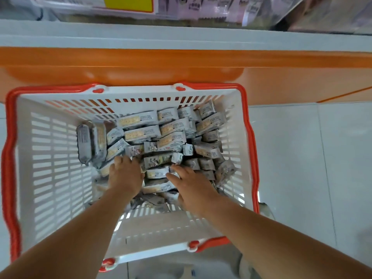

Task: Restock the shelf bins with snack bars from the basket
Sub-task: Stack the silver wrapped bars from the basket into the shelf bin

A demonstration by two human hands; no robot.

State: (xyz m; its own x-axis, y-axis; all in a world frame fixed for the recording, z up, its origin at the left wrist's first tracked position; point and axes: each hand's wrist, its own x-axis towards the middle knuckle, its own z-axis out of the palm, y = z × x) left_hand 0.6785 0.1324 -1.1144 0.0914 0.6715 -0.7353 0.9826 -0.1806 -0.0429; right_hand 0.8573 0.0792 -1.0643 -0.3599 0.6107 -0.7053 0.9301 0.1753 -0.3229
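both hands down in the basket (50,158) by its near wall: left hand (125,175) curls into the snack bars (141,133), grip unclear, right hand (193,185) lies open-fingered on them; pile looks big, so I'd say restock mostly ahead

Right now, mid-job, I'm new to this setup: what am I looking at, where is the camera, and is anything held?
There is no machine here: a person works with two bare hands. The single picture comes from a camera worn on the head, looking down. Below is a white basket with red handles, in front of an orange shelf base. Inside it lies a heap of grey snack bars. The left hand dips its fingertips into the heap, so I cannot tell whether it grips a bar. The right hand rests straight fingers on the bars. Nothing is lifted yet. The shelf bins show blurred along the top edge.
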